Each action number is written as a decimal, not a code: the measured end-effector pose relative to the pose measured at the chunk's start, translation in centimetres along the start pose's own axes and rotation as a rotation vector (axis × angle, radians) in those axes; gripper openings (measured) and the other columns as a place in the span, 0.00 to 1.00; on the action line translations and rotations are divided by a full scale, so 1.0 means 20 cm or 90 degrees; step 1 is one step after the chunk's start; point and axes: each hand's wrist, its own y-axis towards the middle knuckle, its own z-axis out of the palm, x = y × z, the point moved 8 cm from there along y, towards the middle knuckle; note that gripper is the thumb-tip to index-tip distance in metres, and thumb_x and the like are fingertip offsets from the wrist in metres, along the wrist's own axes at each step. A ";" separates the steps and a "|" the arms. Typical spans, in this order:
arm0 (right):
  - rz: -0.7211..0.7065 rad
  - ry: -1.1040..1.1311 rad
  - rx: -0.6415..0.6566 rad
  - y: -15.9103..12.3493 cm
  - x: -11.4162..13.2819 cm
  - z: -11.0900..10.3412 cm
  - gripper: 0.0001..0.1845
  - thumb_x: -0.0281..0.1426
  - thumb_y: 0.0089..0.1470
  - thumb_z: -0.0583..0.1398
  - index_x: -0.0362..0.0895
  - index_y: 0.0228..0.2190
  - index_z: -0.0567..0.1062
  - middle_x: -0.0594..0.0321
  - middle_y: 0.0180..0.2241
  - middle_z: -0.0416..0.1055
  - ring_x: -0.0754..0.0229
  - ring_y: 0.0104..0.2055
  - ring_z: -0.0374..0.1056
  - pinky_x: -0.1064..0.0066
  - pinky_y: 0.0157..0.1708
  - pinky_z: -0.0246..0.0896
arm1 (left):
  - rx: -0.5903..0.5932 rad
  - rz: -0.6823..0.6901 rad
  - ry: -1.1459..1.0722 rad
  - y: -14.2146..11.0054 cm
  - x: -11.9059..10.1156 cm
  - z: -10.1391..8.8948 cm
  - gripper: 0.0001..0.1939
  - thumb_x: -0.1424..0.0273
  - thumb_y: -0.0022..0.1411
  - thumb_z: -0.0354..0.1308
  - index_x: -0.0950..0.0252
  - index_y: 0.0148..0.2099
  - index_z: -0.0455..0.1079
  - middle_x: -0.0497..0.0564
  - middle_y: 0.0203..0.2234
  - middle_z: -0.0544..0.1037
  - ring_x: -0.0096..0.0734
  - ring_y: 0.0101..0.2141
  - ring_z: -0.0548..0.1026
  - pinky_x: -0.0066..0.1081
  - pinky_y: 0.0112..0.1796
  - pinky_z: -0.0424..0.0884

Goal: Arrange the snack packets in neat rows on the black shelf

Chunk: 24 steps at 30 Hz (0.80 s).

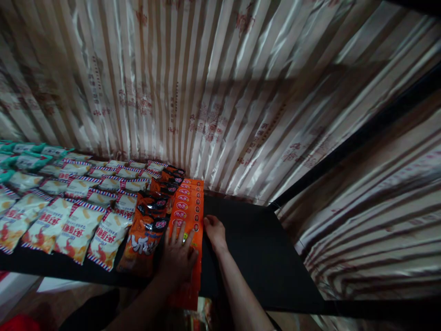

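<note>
My left hand [177, 255] lies flat with fingers spread on a row of overlapping orange snack packets [189, 207] on a black shelf [255, 248]. My right hand [214, 232] rests at the right edge of the same orange row, fingers curled against the packets' side. Just left of the orange row lies a line of orange-and-black snack bags [144, 239].
Rows of white snack bags with red and blue trim [79, 225] cover the shelf's left part, and green-white packets [31, 154] lie at the far left. A striped satin curtain [206, 92] hangs behind and to the right. The shelf's right part is bare black surface.
</note>
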 end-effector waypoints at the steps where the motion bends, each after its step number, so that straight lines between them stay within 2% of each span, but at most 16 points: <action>1: 0.001 -0.002 0.007 -0.03 -0.01 0.00 0.16 0.34 0.55 0.53 0.44 0.42 0.74 0.61 0.38 0.77 0.60 0.40 0.73 0.77 0.36 0.65 | 0.005 -0.004 -0.003 0.00 0.00 0.00 0.27 0.56 0.58 0.50 0.55 0.59 0.60 0.53 0.57 0.65 0.50 0.59 0.56 0.52 0.56 0.48; 5: 0.005 -0.009 0.038 -0.12 -0.04 0.01 0.15 0.37 0.54 0.54 0.46 0.39 0.76 0.63 0.33 0.78 0.59 0.37 0.73 0.76 0.33 0.65 | 0.026 -0.012 -0.006 0.00 0.00 0.00 0.26 0.57 0.58 0.51 0.54 0.58 0.61 0.53 0.57 0.64 0.49 0.58 0.59 0.52 0.56 0.48; 9: 0.005 -0.011 0.059 -0.15 -0.02 0.03 0.17 0.41 0.53 0.55 0.47 0.39 0.76 0.63 0.33 0.78 0.61 0.36 0.73 0.77 0.31 0.63 | 0.034 -0.009 -0.015 0.00 -0.01 -0.02 0.26 0.56 0.58 0.50 0.56 0.58 0.62 0.54 0.57 0.65 0.49 0.57 0.59 0.51 0.56 0.48; 14: 0.031 -0.044 0.072 -0.14 0.00 0.04 0.14 0.41 0.48 0.59 0.48 0.35 0.76 0.63 0.32 0.78 0.60 0.35 0.73 0.76 0.28 0.60 | 0.048 -0.023 -0.025 0.00 0.00 -0.01 0.27 0.54 0.58 0.50 0.55 0.58 0.62 0.53 0.57 0.65 0.49 0.57 0.59 0.51 0.56 0.48; 24: 0.081 -0.073 0.085 -0.10 -0.02 0.08 0.13 0.45 0.46 0.58 0.50 0.30 0.75 0.66 0.30 0.77 0.60 0.33 0.72 0.75 0.27 0.57 | 0.040 -0.019 -0.019 0.00 0.02 0.02 0.27 0.54 0.58 0.51 0.54 0.58 0.61 0.52 0.58 0.63 0.49 0.58 0.57 0.51 0.58 0.44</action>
